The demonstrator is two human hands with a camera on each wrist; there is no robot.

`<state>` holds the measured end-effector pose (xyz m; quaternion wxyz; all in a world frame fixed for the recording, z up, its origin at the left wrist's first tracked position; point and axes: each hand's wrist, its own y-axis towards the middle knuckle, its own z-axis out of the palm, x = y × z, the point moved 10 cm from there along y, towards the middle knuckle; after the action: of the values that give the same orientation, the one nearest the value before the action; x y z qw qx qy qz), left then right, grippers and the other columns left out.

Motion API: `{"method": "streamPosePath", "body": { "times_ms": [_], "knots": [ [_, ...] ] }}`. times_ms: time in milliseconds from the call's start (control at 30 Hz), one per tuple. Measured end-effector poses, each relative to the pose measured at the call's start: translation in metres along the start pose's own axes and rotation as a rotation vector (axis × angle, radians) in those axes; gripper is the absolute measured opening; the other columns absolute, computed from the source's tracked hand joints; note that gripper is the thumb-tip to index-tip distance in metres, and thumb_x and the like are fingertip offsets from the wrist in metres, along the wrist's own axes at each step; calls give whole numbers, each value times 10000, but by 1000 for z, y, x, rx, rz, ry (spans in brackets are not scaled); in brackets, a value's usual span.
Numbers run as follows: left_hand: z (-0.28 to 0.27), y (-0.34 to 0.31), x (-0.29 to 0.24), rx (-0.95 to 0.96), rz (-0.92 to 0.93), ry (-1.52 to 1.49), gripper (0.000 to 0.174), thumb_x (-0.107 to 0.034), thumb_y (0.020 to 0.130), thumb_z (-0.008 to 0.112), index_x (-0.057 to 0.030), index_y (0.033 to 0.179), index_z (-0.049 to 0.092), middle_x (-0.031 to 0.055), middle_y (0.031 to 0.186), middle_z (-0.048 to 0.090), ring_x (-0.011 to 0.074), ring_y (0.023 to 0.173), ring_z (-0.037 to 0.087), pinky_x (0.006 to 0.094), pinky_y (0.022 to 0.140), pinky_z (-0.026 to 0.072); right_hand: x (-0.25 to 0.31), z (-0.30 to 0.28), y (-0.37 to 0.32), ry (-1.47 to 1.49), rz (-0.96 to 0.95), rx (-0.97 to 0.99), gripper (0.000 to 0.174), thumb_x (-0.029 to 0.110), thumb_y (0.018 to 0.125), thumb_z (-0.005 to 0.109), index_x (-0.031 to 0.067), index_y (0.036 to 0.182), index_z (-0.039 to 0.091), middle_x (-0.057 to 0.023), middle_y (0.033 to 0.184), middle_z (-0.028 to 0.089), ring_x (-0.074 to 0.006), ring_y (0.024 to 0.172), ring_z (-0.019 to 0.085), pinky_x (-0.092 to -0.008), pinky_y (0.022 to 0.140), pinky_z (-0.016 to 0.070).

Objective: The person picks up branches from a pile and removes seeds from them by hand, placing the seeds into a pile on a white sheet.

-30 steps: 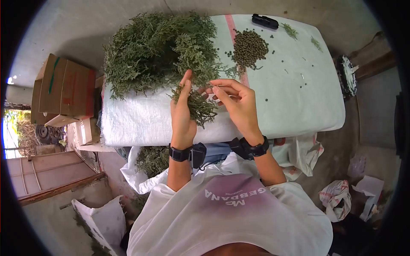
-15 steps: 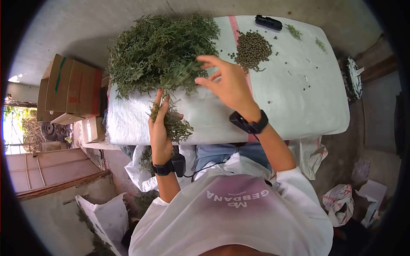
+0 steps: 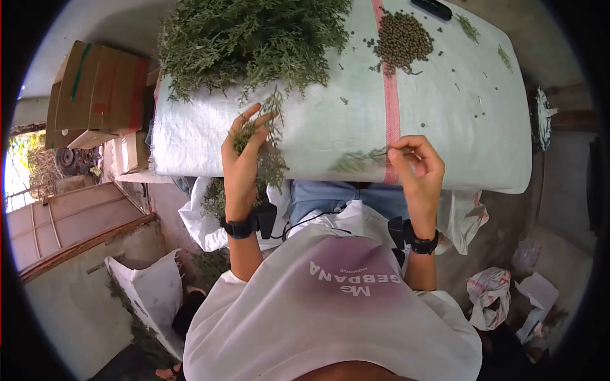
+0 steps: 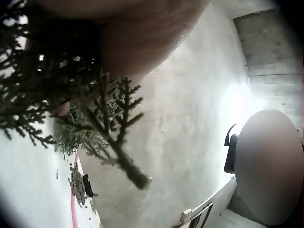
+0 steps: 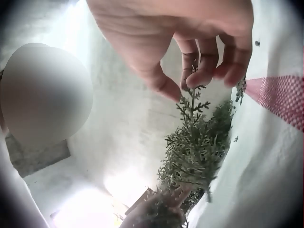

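My left hand [image 3: 243, 155] grips a small bunch of green conifer sprigs [image 3: 273, 162] over the front left part of the sack-covered surface [image 3: 305, 133]. In the left wrist view a cut stem end [image 4: 135, 175] of the bunch sticks out below the palm. To the right, beside the pink stripe, my right hand [image 3: 420, 171] pinches one end of a single sprig [image 3: 357, 160] between thumb and fingers. That sprig points left towards the bunch and is blurred in the head view. Beyond both hands lies a large heap of the same sprigs [image 3: 254, 44].
A pile of small round brown balls [image 3: 405, 43] lies at the back by the pink stripe [image 3: 392, 101], with a black object [image 3: 432, 7] behind it. Stray sprigs [image 3: 467, 28] lie back right. Cardboard boxes [image 3: 101, 95] stand left; white bags [image 3: 149, 292] are below.
My right hand went from beside the left hand to the heap, then came back right and nearer with a sprig pinched in it. The left hand kept its bunch. The head view shifted.
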<state>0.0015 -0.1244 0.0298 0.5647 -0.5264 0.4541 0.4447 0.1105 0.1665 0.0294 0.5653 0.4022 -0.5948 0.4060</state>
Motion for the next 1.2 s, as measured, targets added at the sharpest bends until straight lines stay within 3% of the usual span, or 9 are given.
{"method": "streamPosePath", "body": {
  "times_ms": [233,300,433,567,767,867,1000,1100,1200],
  "knots": [
    [55,-31,24,342,-242,114,436,-27,907,557,20,1340,547,153,1174,691,67,646,549,212,596,450,13,-12,31,215,-48,-49,404,-29,861,670,41,1247,571,-36,1010,577,-109,947,617,-253,811,504],
    [93,-30,34,499,-404,-51,423,-37,909,537,15,1328,557,150,1132,701,75,616,548,219,571,450,24,14,37,284,-127,244,453,-62,867,642,20,1302,543,-77,1100,589,-170,1038,632,-302,940,507],
    [131,-27,54,600,-506,-228,413,-62,923,508,4,1328,554,146,1061,713,93,562,543,231,526,444,33,38,34,4,-196,486,522,-61,857,656,36,1354,528,-101,1213,612,-181,1111,622,-307,960,502],
    [143,-24,60,603,-523,-263,410,-82,940,502,-3,1341,537,145,1005,716,111,514,531,245,492,439,31,33,29,-31,-197,573,569,-43,846,687,45,1381,517,-120,1278,622,-188,1141,618,-316,966,499],
    [155,-23,64,598,-520,-341,388,-124,962,520,3,1328,526,161,959,716,113,521,540,247,487,441,13,24,31,141,-129,450,528,31,874,706,28,1370,525,-113,1210,660,-181,1122,622,-315,980,489],
    [157,-24,62,565,-552,-317,364,-169,963,516,35,1264,533,179,800,663,123,451,437,277,529,423,7,15,37,295,-72,404,473,58,895,696,10,1342,549,-113,1195,666,-174,1102,628,-315,979,490],
    [153,-22,72,577,-563,-289,314,-200,975,518,21,1192,570,218,901,692,113,451,434,269,526,417,-4,-2,44,289,111,353,356,42,927,648,-14,1275,596,-116,1207,659,-164,1044,646,-304,939,506],
    [160,-27,69,538,-580,-212,303,-229,989,511,21,1144,584,188,884,684,111,452,437,263,522,411,17,-41,54,86,-73,47,313,7,937,610,0,1250,625,-116,1174,674,-155,1009,655,-297,888,526],
    [159,-32,81,538,-610,-238,282,-231,991,524,17,1101,600,159,854,681,115,476,470,268,523,422,46,-3,39,-145,-293,277,327,12,937,611,16,1264,622,-111,1131,695,-148,988,657,-294,863,529]
  ]
}}
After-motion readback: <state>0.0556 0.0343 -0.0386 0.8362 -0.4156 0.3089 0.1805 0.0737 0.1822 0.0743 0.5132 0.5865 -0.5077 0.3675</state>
